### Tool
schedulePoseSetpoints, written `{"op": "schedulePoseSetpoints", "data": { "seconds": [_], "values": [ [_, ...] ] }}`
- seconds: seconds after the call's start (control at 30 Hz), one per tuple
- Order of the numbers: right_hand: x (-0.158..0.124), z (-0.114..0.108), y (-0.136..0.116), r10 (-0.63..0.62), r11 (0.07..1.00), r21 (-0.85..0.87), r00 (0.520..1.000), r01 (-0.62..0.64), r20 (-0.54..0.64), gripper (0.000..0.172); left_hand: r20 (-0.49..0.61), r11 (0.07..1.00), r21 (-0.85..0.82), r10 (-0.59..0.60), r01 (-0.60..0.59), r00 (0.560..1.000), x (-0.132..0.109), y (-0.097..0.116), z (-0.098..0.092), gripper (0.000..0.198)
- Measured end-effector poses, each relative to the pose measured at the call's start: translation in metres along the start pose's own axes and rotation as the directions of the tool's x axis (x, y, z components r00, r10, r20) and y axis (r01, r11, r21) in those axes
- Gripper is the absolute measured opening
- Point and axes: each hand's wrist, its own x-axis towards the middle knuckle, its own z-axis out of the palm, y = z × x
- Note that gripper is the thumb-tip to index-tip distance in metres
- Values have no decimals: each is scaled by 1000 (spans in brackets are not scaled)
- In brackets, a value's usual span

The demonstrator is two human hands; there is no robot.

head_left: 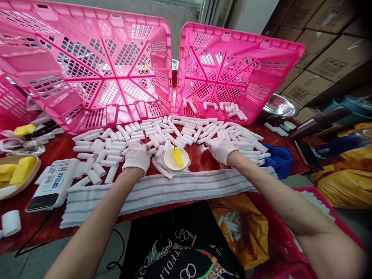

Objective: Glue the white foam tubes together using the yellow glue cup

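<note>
Both my hands wear white gloves and rest on a red table (pixel 203 157) strewn with several white tubes (pixel 186 130). My left hand (pixel 136 156) lies knuckles up, fingers curled down among the tubes left of a small white dish (pixel 171 162) holding a yellow sponge piece (pixel 178 157). My right hand (pixel 222 149) lies on the tubes right of the dish, its fingers curled under; what they hold is hidden. A striped white towel (pixel 162 190) runs along the table's near edge under my forearms.
Two pink crates (pixel 95 69) (pixel 232 73) stand tipped open at the back. A white device (pixel 54 182), yellow sponges in a tray (pixel 17 170) and tape (pixel 11 223) lie left. A blue cloth (pixel 279 159), metal bowl (pixel 280 105) and cardboard boxes (pixel 328 46) are right. A yellow bag (pixel 247 232) sits below.
</note>
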Motion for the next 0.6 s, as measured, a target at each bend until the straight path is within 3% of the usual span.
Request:
{"op": "schedulePoseSetpoints", "data": {
  "seconds": [0.07, 0.13, 0.2, 0.3, 0.37, 0.47, 0.53, 0.6],
  "values": [
    [-6, 0, -6, 14, 975, 223, 999, -2, -52, 21, -30, 1000, -8, 30, -30, 999, -2, -3, 2, 36],
    [-15, 0, -19, 33, 889, 458, 997, 0, -66, 30, -25, 996, -47, 75, -76, 997, -3, -5, 5, 38],
    [-22, 3, -38, 36, 668, 744, 999, 5, -38, 40, -14, 989, -74, 127, -127, 992, -3, -6, 7, 39],
    [-16, 15, -66, 5, 339, 941, 1000, 1, -3, 49, -9, 983, -73, 168, -168, 986, -4, -7, 7, 36],
    [-5, 26, -77, 20, 341, 940, 999, 31, -40, 42, -8, 977, -138, 164, -163, 986, -7, -10, 7, 36],
    [6, 43, -82, 16, 496, 857, 985, 141, -172, 26, -34, 924, -341, 169, -171, 985, -14, -16, 10, 42],
    [5, 50, -81, -16, 598, 776, 971, 201, -239, 21, -57, 835, -519, 177, -180, 983, -19, -20, 13, 48],
    [-1, 49, -79, -2, 641, 740, 965, 201, -261, 21, -70, 723, -668, 178, -178, 982, -25, -22, 17, 54]
  ]
}}
